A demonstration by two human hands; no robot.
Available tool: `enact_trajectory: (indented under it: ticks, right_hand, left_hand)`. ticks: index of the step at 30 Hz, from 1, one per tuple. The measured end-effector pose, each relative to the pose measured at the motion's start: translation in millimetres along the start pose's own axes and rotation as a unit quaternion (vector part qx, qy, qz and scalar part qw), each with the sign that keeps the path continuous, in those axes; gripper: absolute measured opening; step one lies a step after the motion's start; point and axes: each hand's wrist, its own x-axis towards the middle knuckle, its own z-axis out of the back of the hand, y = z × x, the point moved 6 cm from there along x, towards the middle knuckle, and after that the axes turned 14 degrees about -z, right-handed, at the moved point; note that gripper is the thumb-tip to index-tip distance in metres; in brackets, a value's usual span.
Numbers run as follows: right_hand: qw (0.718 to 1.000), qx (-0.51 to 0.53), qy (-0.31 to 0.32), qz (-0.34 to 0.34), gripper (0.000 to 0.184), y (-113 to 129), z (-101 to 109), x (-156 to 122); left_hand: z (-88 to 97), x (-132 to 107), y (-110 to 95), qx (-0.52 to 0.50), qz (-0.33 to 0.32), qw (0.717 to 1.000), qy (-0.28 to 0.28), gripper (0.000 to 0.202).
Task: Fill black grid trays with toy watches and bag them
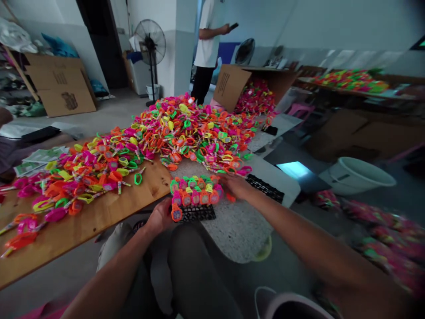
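A black grid tray rests on my lap, filled with upright rows of small bright toys in pink, orange and green. My left hand is closed around the tray's near left corner, beside an orange toy at that edge. My right hand lies at the tray's right side, fingers curled against the end of the toy rows. Whether it holds a piece is hidden.
A big heap of the same neon toys covers a wooden board and white tabletop ahead. Another black tray lies right. A white bucket and cardboard boxes stand further off. A person stands behind.
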Motion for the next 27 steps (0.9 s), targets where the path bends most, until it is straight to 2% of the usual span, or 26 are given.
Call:
enact_trajectory:
  ticks: [4, 8, 10, 13, 15, 17, 20, 23, 27]
  right_hand:
    - [1.000, -0.002, -0.024, -0.018, 0.038, -4, 10, -30]
    - [0.991, 0.043, -0.107, -0.068, 0.029, -5, 24, -48]
    - [0.979, 0.050, -0.138, -0.140, 0.024, -6, 26, -52]
    - [0.951, 0.037, -0.144, -0.272, 0.023, -6, 23, -56]
    - [0.939, 0.029, -0.144, -0.312, 0.028, -1, 23, -57]
    - [0.936, 0.027, -0.158, -0.313, 0.029, 6, 29, -59]
    - [0.955, 0.045, -0.147, -0.253, 0.025, 22, 34, -55]
    - [0.978, 0.061, -0.093, -0.179, 0.027, 44, 27, -47]
    - [0.982, 0.031, -0.065, -0.175, 0.033, 57, 14, -35]
  left_hand:
    - [-2.4, 3, 11, 0.010, 0.003, 0.999, -0.034, 0.021]
    - [-9.0, 6, 15, 0.015, 0.010, 0.999, -0.047, 0.018]
    - [-11.7, 8, 15, 0.013, 0.010, 0.999, -0.051, 0.018]
    - [-14.0, 13, 13, 0.006, 0.003, 0.998, -0.061, 0.023]
    - [-14.2, 15, 12, 0.007, 0.005, 0.998, -0.067, 0.027]
    - [-13.7, 16, 12, 0.011, 0.009, 0.997, -0.070, 0.030]
    - [-12.5, 16, 12, 0.013, 0.011, 0.998, -0.065, 0.033]
    - [-10.7, 14, 11, 0.007, 0.004, 0.998, -0.059, 0.031]
    - [-7.2, 11, 8, -0.007, -0.008, 0.998, -0.064, 0.029]
